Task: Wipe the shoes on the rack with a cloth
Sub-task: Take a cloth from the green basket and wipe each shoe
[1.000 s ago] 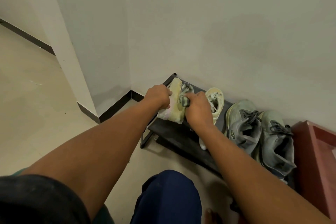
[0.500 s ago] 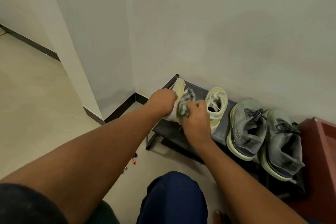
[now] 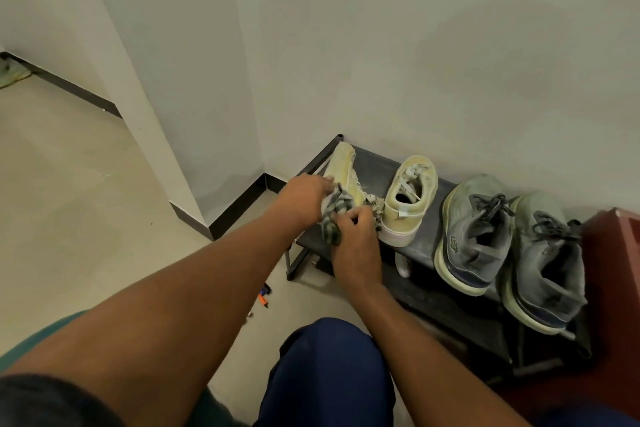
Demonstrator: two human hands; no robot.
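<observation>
A low black shoe rack (image 3: 377,170) stands against the wall. At its left end a pale yellow sneaker (image 3: 343,163) is tipped on its side, and my left hand (image 3: 304,196) holds it from the left. My right hand (image 3: 355,243) grips a bunched green-and-white checked cloth (image 3: 337,210) against that sneaker's heel end. Its partner, a second yellow sneaker (image 3: 410,199), stands upright just to the right. Two grey running shoes (image 3: 476,229) (image 3: 547,260) sit side by side further right on the rack.
A red-brown box (image 3: 616,253) borders the rack on the right. A wall corner with black skirting (image 3: 221,215) lies to the left. An orange-tipped pen (image 3: 264,296) lies on the tiled floor near the rack's leg. My knee in blue trousers (image 3: 329,367) is in front.
My right hand with the cloth has slid down toward the heel end of the tipped sneaker. My left hand has kept its hold, and the view has shifted slightly.
</observation>
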